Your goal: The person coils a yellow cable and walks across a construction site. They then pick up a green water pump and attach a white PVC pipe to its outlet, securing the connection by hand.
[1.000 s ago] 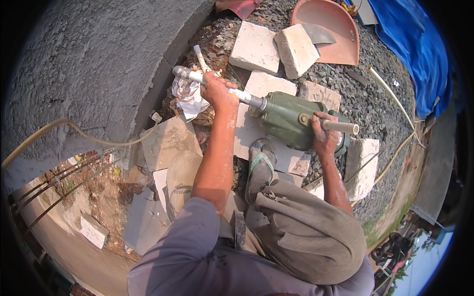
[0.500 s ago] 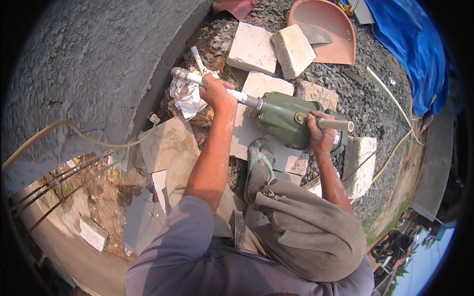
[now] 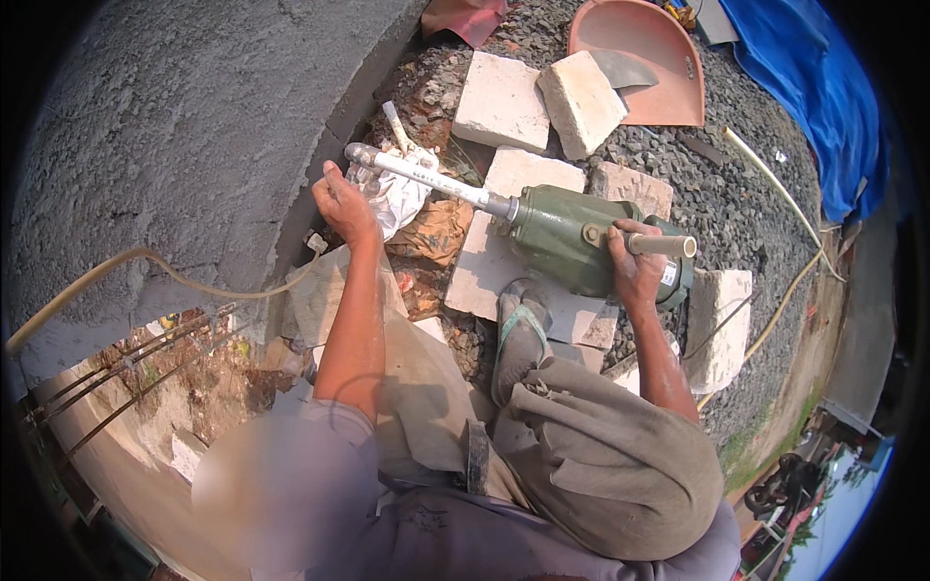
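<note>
A green water pump (image 3: pixel 557 232) lies on its side over pale slabs. From its left end runs a white plastic pipe (image 3: pixel 426 174), tipped by a grey elbow fitting (image 3: pixel 361 155). My right hand (image 3: pixel 636 266) grips the pump's right end, fingers around the base of a short tan pipe stub (image 3: pixel 670 246). Just below the elbow, apart from the pipe, is my left hand (image 3: pixel 346 206). Its fingers are curled in, and whatever they may hold is hidden. Crumpled white plastic (image 3: pixel 395 208) lies beneath the pipe, near a short white pipe piece (image 3: pixel 395 126).
A rough grey plastered wall (image 3: pixel 203 126) rises at left, with a thin hose (image 3: pixel 145 254) across it. Pale blocks (image 3: pixel 504 102) sit on gravel (image 3: pixel 765 223) with an orange scoop-shaped pan (image 3: pixel 668 87). A blue tarp (image 3: pixel 814 97) hangs far right. My sandalled foot (image 3: pixel 521 339) is below the pump.
My left hand has let go of the white pipe and moved left and down, past the elbow end. My right hand keeps its hold; the pump has barely shifted.
</note>
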A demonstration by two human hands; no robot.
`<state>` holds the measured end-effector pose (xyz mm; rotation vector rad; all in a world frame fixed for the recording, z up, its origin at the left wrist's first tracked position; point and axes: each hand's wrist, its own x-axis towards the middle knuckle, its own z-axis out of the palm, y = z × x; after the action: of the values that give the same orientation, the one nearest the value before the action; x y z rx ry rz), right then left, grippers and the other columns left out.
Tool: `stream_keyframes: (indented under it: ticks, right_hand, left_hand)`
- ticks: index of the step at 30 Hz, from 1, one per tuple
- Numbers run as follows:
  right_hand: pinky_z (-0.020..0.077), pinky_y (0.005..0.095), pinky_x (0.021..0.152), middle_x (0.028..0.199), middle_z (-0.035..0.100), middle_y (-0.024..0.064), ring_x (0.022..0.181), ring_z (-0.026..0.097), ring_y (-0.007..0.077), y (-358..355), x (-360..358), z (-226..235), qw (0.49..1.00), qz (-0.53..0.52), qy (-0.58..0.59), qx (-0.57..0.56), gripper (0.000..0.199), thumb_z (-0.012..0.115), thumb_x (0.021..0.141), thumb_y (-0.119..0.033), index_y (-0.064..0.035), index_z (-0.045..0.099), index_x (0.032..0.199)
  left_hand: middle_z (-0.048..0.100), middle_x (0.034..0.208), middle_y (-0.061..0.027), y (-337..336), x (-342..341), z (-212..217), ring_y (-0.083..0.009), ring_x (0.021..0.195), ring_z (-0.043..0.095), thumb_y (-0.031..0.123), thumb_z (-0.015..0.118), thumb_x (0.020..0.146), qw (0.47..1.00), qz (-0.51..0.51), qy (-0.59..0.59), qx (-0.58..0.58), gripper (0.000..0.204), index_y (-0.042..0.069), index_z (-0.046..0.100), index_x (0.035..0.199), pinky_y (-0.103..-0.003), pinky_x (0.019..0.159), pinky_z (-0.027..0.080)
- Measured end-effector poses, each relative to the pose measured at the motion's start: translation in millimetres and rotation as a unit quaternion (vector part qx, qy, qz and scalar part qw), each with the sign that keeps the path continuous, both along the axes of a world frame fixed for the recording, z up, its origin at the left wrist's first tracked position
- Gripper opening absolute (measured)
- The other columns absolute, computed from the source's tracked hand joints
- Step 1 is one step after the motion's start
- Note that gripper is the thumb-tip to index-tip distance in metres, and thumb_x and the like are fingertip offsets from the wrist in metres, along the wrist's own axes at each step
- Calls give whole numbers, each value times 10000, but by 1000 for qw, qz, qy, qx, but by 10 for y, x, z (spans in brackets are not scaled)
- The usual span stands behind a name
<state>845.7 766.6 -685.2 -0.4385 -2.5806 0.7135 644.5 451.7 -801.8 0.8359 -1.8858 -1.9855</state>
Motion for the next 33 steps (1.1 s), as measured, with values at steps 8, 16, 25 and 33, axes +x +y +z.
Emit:
stream_keyframes:
  ticks: [8,16,25,33]
  right_hand:
    - [443,355,701,863,615,92,803,545,246,70,1,28,999,21,-17,17,214,733,765,-185,-58,637,907]
    - [436,368,694,854,617,83,787,532,257,105,-45,-58,996,61,47,49,187,727,750,-124,-64,595,869]
    - [439,380,696,855,618,88,781,538,262,119,-47,-69,996,57,58,33,188,722,736,-84,-58,584,862]
    - [431,370,703,847,613,93,787,534,255,128,-69,-92,998,42,52,19,172,710,749,-87,-52,581,858]
  left_hand:
    - [625,744,-102,-203,-784,22,-206,797,600,416,524,906,909,-393,34,136,430,7,635,832,-338,852,432]
    - [425,501,-36,-81,-734,-189,-163,447,417,262,558,880,942,-230,69,236,346,119,427,594,-322,475,377]
    - [445,517,-51,-111,-706,-169,-177,454,440,201,537,864,946,-208,82,236,274,94,466,622,-336,496,404]
    - [463,522,-66,-26,-678,-78,-179,459,449,161,538,843,961,-179,83,196,275,70,492,588,-327,497,400]
